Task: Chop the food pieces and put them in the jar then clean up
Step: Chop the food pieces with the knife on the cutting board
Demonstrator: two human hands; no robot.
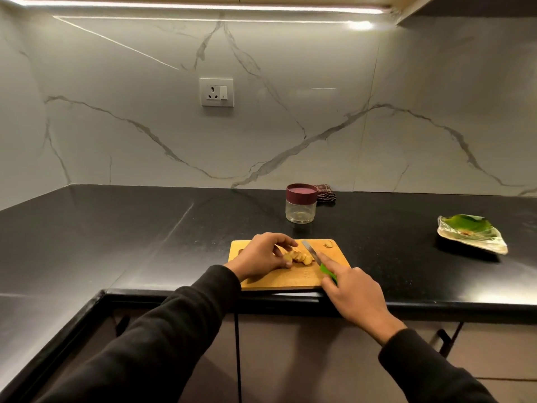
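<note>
Your board sits at the counter's near edge, jar behind it.

On the cutting board (290, 279) lies the food (299, 257); the jar (301, 206) stands at 12 o'clock, a cloth (326, 193) behind it, the dish (472, 238) at 2 o'clock, well apart.

Open black counter (116, 228) left of the cutting board (290, 282); lidded jar (301, 206) stands behind it.

No readable text or labels anywhere (a faint mark on the cutting board (306, 274), illegible).
</note>
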